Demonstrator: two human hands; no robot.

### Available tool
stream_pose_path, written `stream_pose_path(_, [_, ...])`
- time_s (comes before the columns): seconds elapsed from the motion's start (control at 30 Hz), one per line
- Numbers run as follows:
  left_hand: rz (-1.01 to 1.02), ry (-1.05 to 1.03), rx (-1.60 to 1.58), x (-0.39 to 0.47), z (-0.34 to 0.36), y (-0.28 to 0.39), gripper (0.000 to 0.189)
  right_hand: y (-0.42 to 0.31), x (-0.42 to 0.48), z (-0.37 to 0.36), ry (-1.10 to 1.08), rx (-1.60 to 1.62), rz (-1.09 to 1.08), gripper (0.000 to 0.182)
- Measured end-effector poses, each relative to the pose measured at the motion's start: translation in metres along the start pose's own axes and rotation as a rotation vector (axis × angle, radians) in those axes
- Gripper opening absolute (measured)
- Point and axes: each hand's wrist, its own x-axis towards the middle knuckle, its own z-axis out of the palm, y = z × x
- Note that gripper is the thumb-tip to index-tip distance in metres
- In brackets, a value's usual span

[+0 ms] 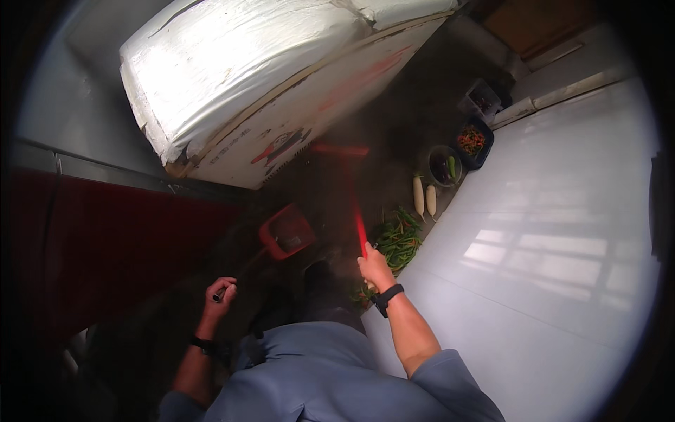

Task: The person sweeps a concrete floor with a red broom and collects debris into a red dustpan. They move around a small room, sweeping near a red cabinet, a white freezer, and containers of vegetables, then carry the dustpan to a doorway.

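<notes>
My right hand (pixel 377 268) is wrapped around the red handle of a broom (pixel 359 224). The broom's red head (pixel 340 150) rests low by the base of a large wrapped box and looks blurred. In my left hand (pixel 221 295) is the dark end of a long handle, which runs down to a red dustpan (pixel 268 237). The dustpan lies on the dark floor, left of the broom, with some greyish matter inside that I cannot make out. Just right of my right hand is a heap of green chilli peppers (pixel 398 245).
Ahead stands a big white box (pixel 295 63) with printing. Along the glossy white tiled surface (pixel 532 221) lie two white radishes (pixel 418 195), a bowl of eggplant (pixel 439 166), a dark-blue basin of red-and-green peppers (pixel 471 140) and a clear container (pixel 482 100). A dark red panel (pixel 121 237) borders the left.
</notes>
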Motion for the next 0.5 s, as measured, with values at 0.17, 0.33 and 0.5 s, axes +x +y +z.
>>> stream_pose_path(0.17, [-0.017,0.065,-0.043,-0.013,0.003,-0.003,0.012,0.027,-0.017,0.006,-0.063,-0.218,-0.005,0.061])
stream_pose_path(0.33, [-0.017,0.103,-0.038,-0.02,0.002,0.005,0.011,0.071,-0.067,-0.015,-0.075,-0.371,-0.127,0.06])
stream_pose_path(0.5, [-0.126,0.137,-0.061,-0.027,-0.003,0.012,0.009,0.049,-0.077,-0.014,-0.073,-0.385,-0.154,0.057])
